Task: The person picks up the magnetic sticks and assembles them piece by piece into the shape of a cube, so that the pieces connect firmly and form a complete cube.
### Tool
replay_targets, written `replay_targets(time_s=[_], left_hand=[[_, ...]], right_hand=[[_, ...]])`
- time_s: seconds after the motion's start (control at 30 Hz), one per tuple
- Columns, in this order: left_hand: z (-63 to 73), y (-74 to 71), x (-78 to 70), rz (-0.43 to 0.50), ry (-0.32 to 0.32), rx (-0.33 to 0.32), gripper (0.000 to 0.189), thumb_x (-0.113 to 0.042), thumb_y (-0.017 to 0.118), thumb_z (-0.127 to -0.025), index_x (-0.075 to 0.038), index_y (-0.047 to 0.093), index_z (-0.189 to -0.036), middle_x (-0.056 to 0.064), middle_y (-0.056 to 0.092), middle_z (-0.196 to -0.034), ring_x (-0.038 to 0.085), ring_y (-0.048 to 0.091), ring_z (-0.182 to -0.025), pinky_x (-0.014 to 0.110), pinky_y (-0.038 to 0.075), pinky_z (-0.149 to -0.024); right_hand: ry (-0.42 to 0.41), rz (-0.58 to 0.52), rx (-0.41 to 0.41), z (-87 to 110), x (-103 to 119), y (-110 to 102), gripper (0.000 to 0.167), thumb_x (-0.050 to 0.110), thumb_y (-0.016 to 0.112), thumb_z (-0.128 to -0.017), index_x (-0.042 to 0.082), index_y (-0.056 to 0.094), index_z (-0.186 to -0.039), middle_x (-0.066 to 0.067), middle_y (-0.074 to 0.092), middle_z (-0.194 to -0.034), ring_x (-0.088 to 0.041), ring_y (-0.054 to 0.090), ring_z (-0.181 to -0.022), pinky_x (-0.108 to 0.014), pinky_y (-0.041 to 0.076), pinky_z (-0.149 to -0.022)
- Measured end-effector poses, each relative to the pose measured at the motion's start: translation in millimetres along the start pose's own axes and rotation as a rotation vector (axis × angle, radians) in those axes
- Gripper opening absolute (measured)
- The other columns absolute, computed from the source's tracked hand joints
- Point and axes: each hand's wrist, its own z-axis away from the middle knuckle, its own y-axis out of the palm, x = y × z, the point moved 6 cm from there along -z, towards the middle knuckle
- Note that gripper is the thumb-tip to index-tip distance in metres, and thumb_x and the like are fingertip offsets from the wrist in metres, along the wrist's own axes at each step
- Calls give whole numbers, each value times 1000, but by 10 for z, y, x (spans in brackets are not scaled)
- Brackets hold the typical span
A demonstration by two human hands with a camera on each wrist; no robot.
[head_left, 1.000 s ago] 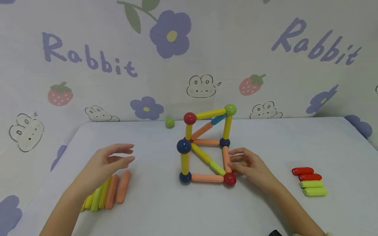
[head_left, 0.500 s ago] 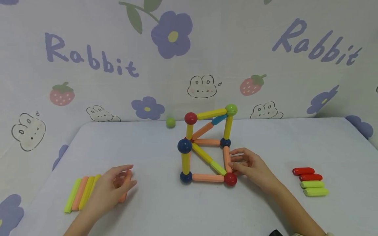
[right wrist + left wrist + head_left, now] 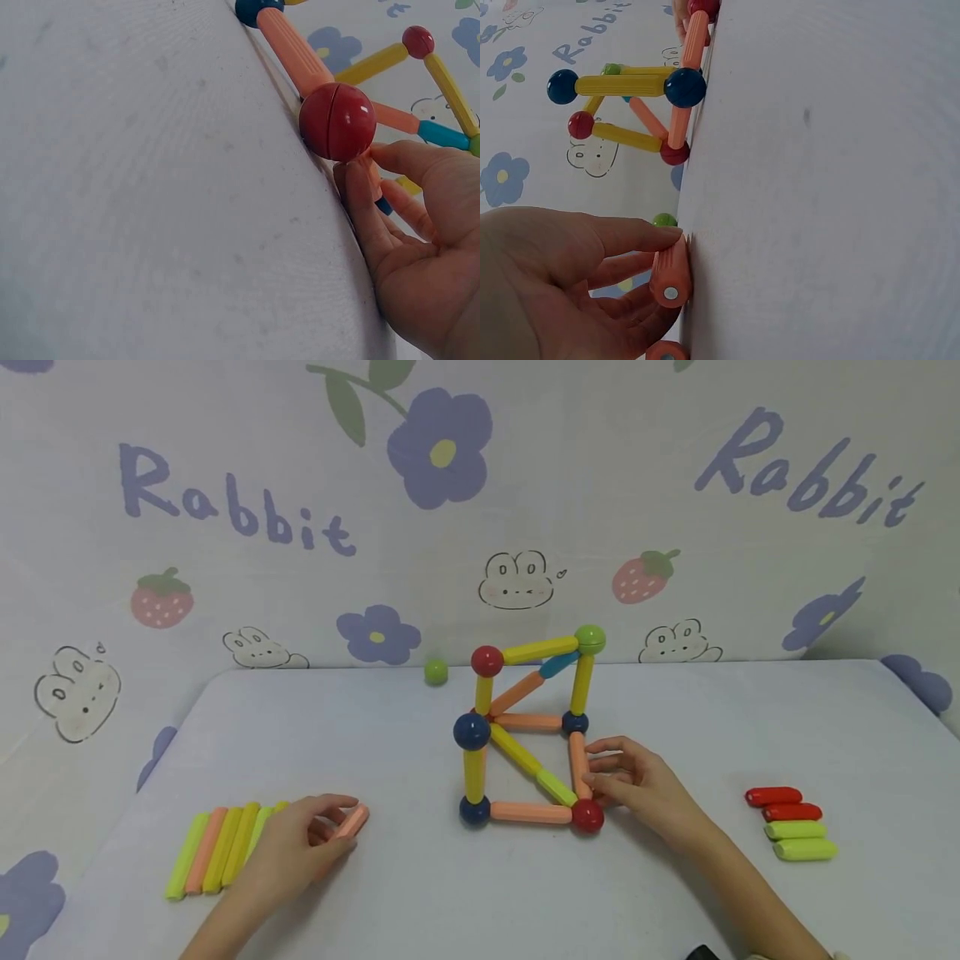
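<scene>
- Pinching the pink stick (image 3: 352,821) left of the frame (image 3: 517,752), the left hand (image 3: 295,842) would do best leaving both ends bare.
- On the frame's right, the right hand (image 3: 636,787) pinches its side bar (image 3: 578,762) near the red ball (image 3: 587,816); light pressure should spare the joints.
- Farther left of the frame lies a row of sticks (image 3: 222,850), best not nudged.

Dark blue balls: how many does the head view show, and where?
3: a ball atop the front-left upright, another at its foot, a third at the bottom back-right corner of the structure. None seems hidden.
</scene>
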Motion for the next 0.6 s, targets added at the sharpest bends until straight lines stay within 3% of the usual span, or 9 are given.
replay_targets(time_s=[0.1,0.3,0.6], left_hand=[[2,15,-20,10,21,0,43,-5,82,-90,-1,70,-131,8,72,-110,15,64,-84,23,55,-66],[-42,3,-138,0,27,15,42,-8,79,-94,-5,70,-134,7,73,-115,17,69,-93,31,61,-77],[-268,-150,-678,155,77,-28,45,-14,70,-101,-8,63,-145,16,71,-126,28,70,-107,33,60,-84]], right_hand=[[-5,-1,-1,-1,3,-2,50,13,66,-104,-3,46,-147,-28,62,-136,-23,74,-103,-27,63,-87],[-5,6,-6,3,12,-9,50,13,66,-104,-4,47,-146,-29,62,-136,-23,74,-103,-28,63,-86],[9,0,0,5,8,-6,51,15,66,-104,-2,46,-147,-28,62,-137,-23,75,-102,-26,63,-86]])
